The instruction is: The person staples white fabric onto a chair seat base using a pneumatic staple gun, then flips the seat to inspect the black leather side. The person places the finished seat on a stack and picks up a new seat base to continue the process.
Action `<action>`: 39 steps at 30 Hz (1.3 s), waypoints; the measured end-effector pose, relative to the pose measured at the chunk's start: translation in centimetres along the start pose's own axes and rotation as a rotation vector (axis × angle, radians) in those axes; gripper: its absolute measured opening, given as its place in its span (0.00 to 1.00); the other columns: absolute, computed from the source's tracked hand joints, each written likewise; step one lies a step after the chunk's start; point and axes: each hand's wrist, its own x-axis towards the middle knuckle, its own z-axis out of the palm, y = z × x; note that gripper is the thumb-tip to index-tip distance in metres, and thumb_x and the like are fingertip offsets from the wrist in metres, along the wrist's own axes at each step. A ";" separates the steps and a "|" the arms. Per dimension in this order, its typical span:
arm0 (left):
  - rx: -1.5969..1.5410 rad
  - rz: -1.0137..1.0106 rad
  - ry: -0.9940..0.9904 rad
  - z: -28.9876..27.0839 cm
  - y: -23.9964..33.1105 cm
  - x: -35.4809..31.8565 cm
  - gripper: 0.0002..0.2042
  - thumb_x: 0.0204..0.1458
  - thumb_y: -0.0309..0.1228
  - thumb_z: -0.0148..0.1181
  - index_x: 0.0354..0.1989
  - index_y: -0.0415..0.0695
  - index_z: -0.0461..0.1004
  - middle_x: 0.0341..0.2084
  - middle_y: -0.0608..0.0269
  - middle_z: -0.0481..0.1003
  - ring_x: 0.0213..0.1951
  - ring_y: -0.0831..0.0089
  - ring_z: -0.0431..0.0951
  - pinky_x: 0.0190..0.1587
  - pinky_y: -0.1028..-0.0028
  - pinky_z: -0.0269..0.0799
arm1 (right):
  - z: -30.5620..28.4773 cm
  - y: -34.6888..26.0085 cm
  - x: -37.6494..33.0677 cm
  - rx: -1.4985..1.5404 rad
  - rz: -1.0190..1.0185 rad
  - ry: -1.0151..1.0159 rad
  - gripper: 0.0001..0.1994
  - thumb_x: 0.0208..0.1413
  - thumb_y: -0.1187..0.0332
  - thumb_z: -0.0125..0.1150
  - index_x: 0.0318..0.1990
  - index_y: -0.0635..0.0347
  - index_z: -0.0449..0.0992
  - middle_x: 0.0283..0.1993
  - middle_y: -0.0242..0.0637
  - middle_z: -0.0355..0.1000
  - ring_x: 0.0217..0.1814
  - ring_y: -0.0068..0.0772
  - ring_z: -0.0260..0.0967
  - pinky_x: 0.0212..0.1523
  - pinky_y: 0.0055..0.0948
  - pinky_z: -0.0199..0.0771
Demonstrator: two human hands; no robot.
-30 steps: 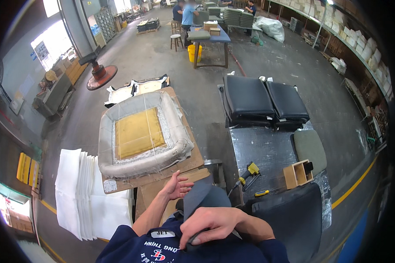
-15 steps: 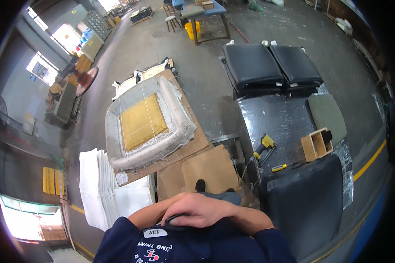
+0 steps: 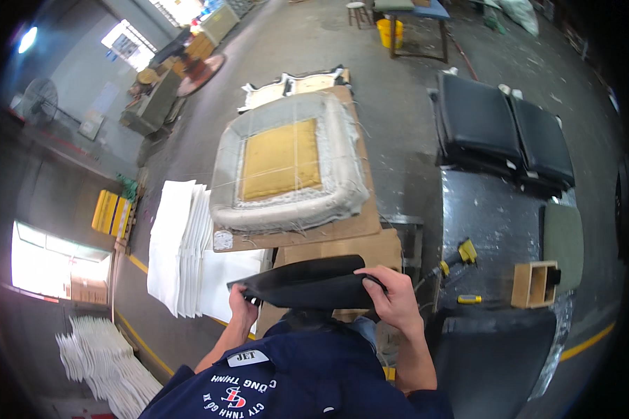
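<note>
A piece of black sheet material [image 3: 307,285], like a folded seat cover, stretches sideways in front of my body. My left hand [image 3: 242,307] pinches its left end, and the fingertips curl around the edge. At the other end, my right hand [image 3: 394,295] grips the right edge between thumb and fingers. Beyond it lies a grey padded frame [image 3: 223,153] with a yellow centre panel [image 3: 283,159] and loose threads, resting on a cardboard sheet [image 3: 370,209]. Neither hand touches the frame.
White sheets [image 3: 178,258] are stacked at left. On the right, a plastic-wrapped table [image 3: 482,230] carries black cushions [image 3: 479,122], a yellow-black power tool [image 3: 458,258], a yellow-handled tool [image 3: 470,299], a wooden box [image 3: 531,285] and a green pad [image 3: 563,244]. A black padded panel [image 3: 489,356] is near right.
My hands, earlier together at my chest on something dark, are now apart with the black sheet material spread between them. The view has shifted, so the surroundings sit further right.
</note>
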 end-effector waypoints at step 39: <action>0.971 0.328 0.055 3.7 18.5 28.8 0.20 0.60 0.38 0.63 0.54 0.38 0.71 0.45 0.50 0.75 0.49 0.56 0.75 0.52 0.63 0.71 | 5.5 24.7 14.9 -0.489 0.739 0.402 0.22 0.73 0.55 0.55 0.56 0.69 0.77 0.37 0.29 0.74 0.36 0.20 0.65 0.40 0.24 0.67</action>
